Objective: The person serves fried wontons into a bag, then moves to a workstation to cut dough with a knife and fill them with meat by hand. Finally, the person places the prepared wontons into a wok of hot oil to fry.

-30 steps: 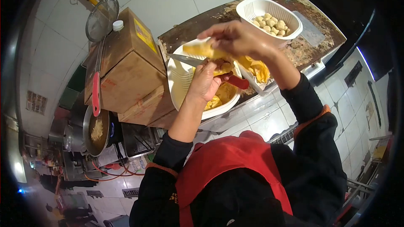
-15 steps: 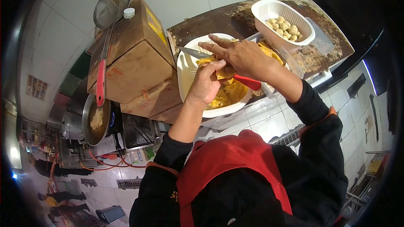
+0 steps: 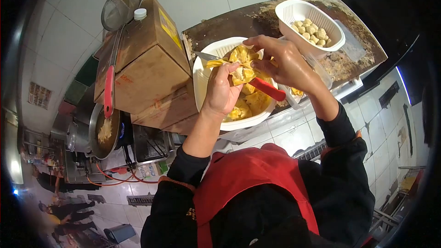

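Note:
My left hand (image 3: pixel 220 93) and my right hand (image 3: pixel 285 62) together hold a folded yellow dumpling (image 3: pixel 241 64) above a white basket (image 3: pixel 202 82) that has several more yellow dumplings (image 3: pixel 250 103) in it. The fingers of both hands pinch the wrapper's edges. A knife with a red handle (image 3: pixel 266 88) lies across the basket under my hands, its blade tip pointing left. Behind my right hand, a clear tray of yellow wrappers (image 3: pixel 298 93) is mostly hidden.
A second white basket (image 3: pixel 301 14) with pale round balls stands at the back right of the worn brown counter (image 3: pixel 248 20). Cardboard boxes (image 3: pixel 142 64) sit to the left, with a red-handled strainer (image 3: pixel 112 46) leaning on them. Below left are a pan on a stove (image 3: pixel 103 133) and people in the distance.
My right hand moved from flat over the wrapper to pinching it, and the wrapper is now gathered into a folded dumpling lifted slightly above the basket.

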The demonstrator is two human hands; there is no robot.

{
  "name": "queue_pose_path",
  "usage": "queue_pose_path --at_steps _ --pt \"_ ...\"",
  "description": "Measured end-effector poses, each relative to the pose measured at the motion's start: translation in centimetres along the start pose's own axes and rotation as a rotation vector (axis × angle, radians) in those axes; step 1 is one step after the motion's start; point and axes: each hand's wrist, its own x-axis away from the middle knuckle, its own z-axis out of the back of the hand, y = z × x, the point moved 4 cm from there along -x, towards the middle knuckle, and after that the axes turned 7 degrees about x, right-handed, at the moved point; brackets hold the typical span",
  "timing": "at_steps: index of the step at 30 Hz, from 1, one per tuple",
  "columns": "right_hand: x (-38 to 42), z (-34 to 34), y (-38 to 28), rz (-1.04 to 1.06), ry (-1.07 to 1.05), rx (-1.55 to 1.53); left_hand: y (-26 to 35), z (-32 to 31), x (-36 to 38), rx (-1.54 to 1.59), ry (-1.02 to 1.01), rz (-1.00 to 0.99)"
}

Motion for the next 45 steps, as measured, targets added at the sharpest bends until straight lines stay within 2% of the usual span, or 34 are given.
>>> queue_pose_path --at_steps 2,3,7,9,14,16,17,20,26,29,30,32,34,36,37,38,40,41,43,44,45 --pt "0.6 0.0 -1.2 0.122 0.138 0.205 0.3 -0.6 0.3 -0.047 -0.002 -0.009" --pt "0.9 -0.1 -1.4 0.044 0.094 0.263 0.4 -0.7 0.4 -0.093 -0.001 -0.022" --pt "0.8 0.5 -0.7 0.086 0.101 0.222 0.0 -0.7 0.2 -0.173 -0.045 -0.043" --pt "0.6 0.3 0.3 0.113 -0.010 -0.212 -0.1 -1.7 0.3 -0.275 -0.130 -0.086" --pt "0.9 -0.1 0.9 -0.037 -0.091 -0.096 0.1 -1.3 0.8 -0.234 -0.100 -0.022" --pt "0.8 0.0 1.1 0.058 -0.115 -0.328 0.3 -1.6 1.1 -0.182 -0.161 0.042" --pt "0.8 0.0 1.0 0.038 -0.154 -0.413 0.4 -1.7 1.2 -0.173 -0.196 0.071" --pt "0.7 -0.3 0.8 0.042 -0.079 -0.428 0.2 -1.4 1.2 -0.290 -0.207 0.009" --pt "-0.1 0.9 0.6 0.012 -0.041 -0.354 0.5 -2.4 1.2 -0.295 -0.193 0.008" --pt "-0.6 1.5 0.8 0.043 -0.219 -0.475 1.0 -2.3 1.1 -0.296 -0.292 0.125" --pt "-0.7 1.6 1.1 0.040 -0.217 -0.474 1.1 -2.5 0.9 -0.295 -0.294 0.128" --pt "-0.8 1.4 1.2 0.074 -0.275 -0.245 1.5 -3.9 0.3 0.023 -0.497 0.209" --pt "-0.6 0.1 2.0 0.061 -0.283 -0.219 1.1 -3.1 -0.3 0.012 -0.569 0.275" --pt "-0.2 -0.8 3.0 -0.041 -0.297 -0.136 0.1 -1.6 -0.6 -0.524 -0.319 0.136" --pt "-0.2 0.0 3.5 -0.105 -0.210 -0.134 -0.3 -0.5 -0.9 -0.485 -0.214 0.178" --pt "-0.1 0.6 4.9 -0.194 -0.092 -0.222 -0.2 0.0 -0.9 -0.484 -0.213 0.178" --pt "-0.1 1.4 9.5 -0.325 0.005 0.029 -0.1 1.0 -0.8 -0.273 -0.160 0.324" --pt "0.3 0.9 11.6 -0.326 0.005 0.029 -0.1 1.8 -0.9 -0.258 -0.051 0.289" --pt "1.3 -0.9 15.3 -0.277 -0.111 0.446 0.0 1.5 -0.7 -0.211 -0.040 0.283" --pt "1.6 -2.0 16.2 -0.182 -0.209 0.586 0.1 1.3 -0.7 -0.161 -0.028 0.278" --pt "2.4 -3.7 17.8 -0.151 -0.208 0.625 0.1 1.2 -0.7 -0.137 -0.014 0.268"
